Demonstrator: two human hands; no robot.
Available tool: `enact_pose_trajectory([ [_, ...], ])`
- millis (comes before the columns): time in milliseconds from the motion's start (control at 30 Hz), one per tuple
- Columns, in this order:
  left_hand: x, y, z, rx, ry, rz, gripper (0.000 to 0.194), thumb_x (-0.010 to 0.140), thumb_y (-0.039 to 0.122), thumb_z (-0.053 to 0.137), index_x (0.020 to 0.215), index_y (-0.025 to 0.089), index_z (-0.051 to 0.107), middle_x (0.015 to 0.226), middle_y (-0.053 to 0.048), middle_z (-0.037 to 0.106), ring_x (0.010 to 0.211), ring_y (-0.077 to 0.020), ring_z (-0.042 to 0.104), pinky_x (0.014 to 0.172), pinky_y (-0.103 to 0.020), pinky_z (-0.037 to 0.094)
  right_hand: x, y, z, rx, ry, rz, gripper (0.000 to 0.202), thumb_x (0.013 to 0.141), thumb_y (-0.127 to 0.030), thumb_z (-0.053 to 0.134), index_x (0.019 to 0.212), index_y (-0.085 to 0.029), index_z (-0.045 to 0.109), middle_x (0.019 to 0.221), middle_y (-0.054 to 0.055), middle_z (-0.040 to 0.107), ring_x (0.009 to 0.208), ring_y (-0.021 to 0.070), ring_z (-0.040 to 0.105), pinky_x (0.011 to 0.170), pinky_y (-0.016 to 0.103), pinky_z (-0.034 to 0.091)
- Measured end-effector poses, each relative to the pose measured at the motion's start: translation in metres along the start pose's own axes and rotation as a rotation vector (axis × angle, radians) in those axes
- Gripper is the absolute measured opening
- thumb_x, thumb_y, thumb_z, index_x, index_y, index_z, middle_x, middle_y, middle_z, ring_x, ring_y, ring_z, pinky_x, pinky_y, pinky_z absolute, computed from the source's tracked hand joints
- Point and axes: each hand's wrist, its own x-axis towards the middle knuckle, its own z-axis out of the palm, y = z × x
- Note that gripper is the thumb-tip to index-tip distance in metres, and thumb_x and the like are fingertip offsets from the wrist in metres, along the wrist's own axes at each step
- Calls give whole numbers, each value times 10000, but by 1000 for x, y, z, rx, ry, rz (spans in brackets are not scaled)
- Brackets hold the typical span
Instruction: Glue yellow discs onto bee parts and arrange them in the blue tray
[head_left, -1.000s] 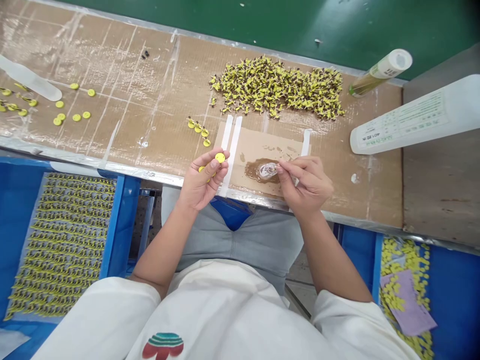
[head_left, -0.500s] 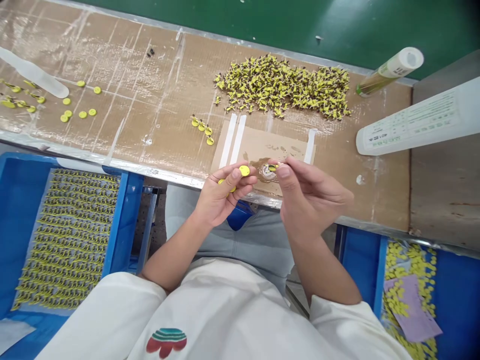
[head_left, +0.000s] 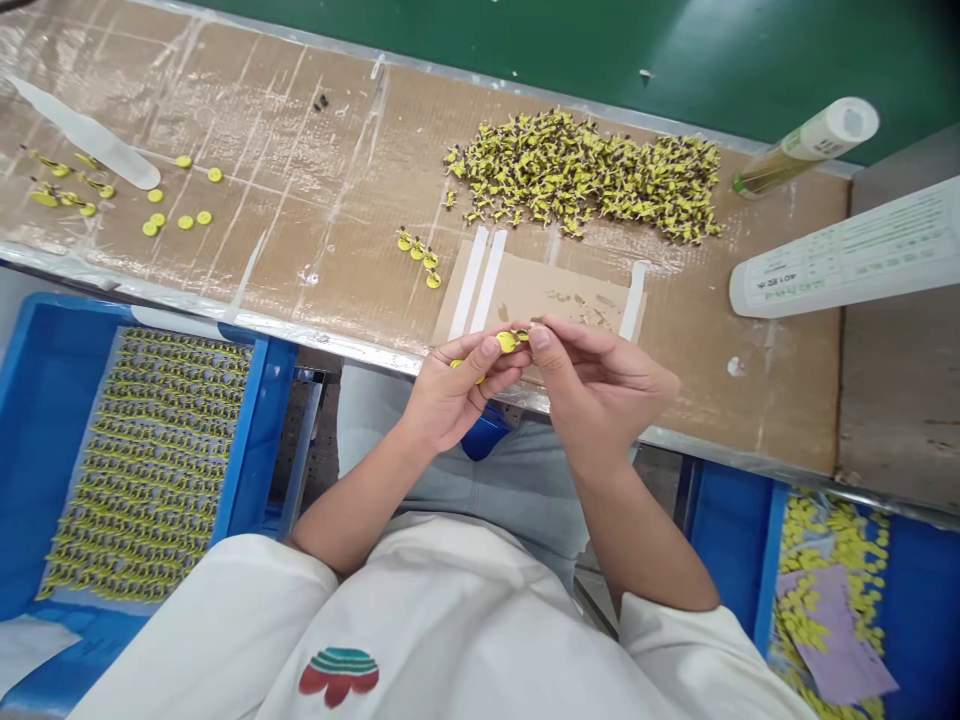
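My left hand [head_left: 450, 390] pinches a round yellow disc [head_left: 508, 342] between thumb and finger, and more yellow discs show lower in its fingers. In my right hand [head_left: 592, 385] a small yellow-and-black figure [head_left: 523, 335] is pinched at the fingertips, close against the disc; whether the two touch I cannot tell. Both hands are over the front edge of a taped cardboard sheet [head_left: 525, 275] with wet-looking spots. Behind it lies a heap of small yellow-and-black figures [head_left: 585, 175]. Left of the sheet, several figures on discs [head_left: 418, 252] stand in a short row.
Loose yellow discs [head_left: 185, 222] and a white nozzle-like tool [head_left: 97, 140] lie at left. A large white bottle [head_left: 840, 250] and a clear tube of sticks [head_left: 810, 145] are at right. Blue bins hold rows of assembled pieces [head_left: 157, 470] and loose discs [head_left: 802, 620].
My right hand has moved left, bringing the figure from above the wet patch on the cardboard up to the disc in my left hand. The view has shifted slightly.
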Motion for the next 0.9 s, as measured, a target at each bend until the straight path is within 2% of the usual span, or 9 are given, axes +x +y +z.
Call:
enact_pose_trajectory([
  [133, 0, 0, 0, 4, 7, 3, 236, 812, 313, 819, 1017, 197, 804, 970, -12, 799, 886, -96, 761, 804, -114, 584, -1, 1, -2, -25, -13, -6, 141, 833, -173, 807, 966, -215, 786, 927, 20, 760, 804, 155, 742, 737, 252, 655],
  [300, 0, 0, -1, 28, 70, 5, 260, 782, 320, 843, 1005, 194, 802, 967, -22, 798, 893, -125, 766, 812, -151, 595, -1, 4, -5, -100, -16, -15, 136, 842, -248, 812, 967, -202, 781, 935, 32, 759, 811, 172, 740, 737, 283, 654],
  [433, 1, 0, 0, 19, 66, 10, 246, 786, 315, 839, 994, 189, 805, 949, -20, 798, 870, -109, 762, 801, -137, 592, -1, 5, -9, -124, -61, -31, 136, 852, -236, 800, 987, -233, 784, 967, 31, 758, 854, 186, 737, 798, 327, 647],
  [600, 2, -1, 1, 23, 136, -6, 280, 739, 320, 873, 971, 178, 805, 912, -24, 794, 851, -126, 763, 815, -175, 604, -3, 5, -13, -169, -107, -26, 136, 861, -272, 794, 996, -255, 782, 1003, 33, 756, 900, 213, 738, 844, 384, 646],
  [900, 0, -2, 2, 66, 156, 5, 326, 689, 358, 902, 944, 177, 812, 879, -29, 793, 829, -136, 763, 824, -203, 602, -4, 5, -15, -97, -132, -61, 199, 842, -174, 792, 1019, -264, 782, 1011, 42, 753, 916, 244, 736, 863, 448, 632],
])
